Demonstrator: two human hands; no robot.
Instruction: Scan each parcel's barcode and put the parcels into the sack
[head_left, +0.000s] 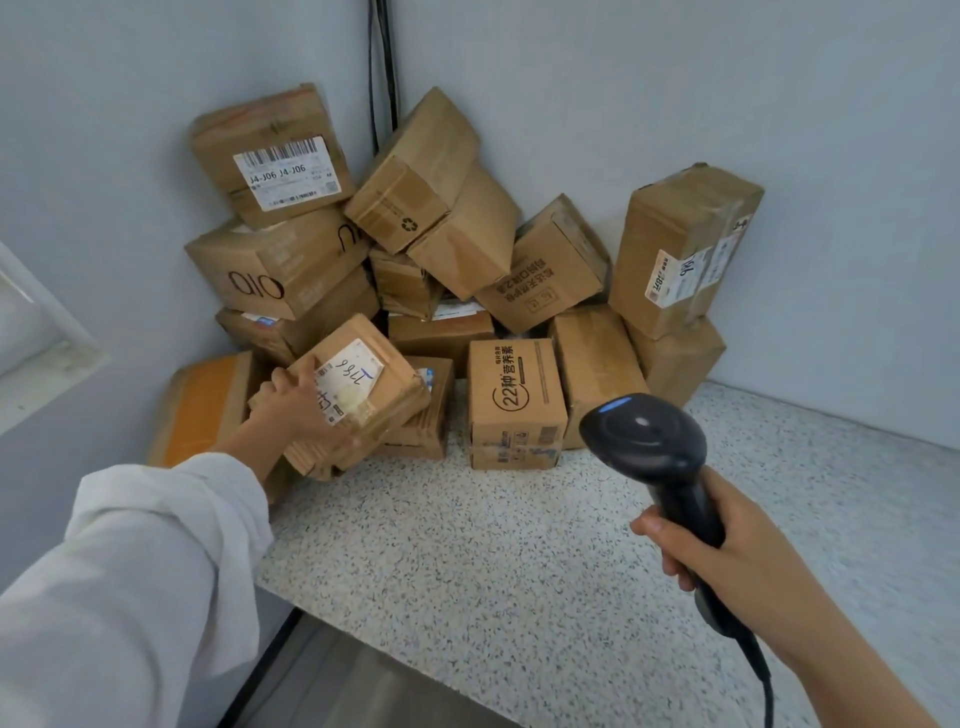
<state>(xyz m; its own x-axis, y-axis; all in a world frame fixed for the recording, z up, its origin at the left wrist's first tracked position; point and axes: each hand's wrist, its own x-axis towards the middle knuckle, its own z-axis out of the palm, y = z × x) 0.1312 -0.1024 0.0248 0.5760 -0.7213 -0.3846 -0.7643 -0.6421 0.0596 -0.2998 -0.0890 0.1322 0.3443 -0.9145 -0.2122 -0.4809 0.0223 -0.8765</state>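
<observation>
At left, the left hand (289, 404) gripped the left edge of a small labelled parcel (371, 400), tilted at the front of the parcel pile (280, 260) in the wall corner. Mid-frame, a box printed "22" (515, 410) stood on the speckled tabletop (467, 551). At right, the right hand (727, 564) clasped the scanner (649, 436) by its handle, head toward the pile.
</observation>
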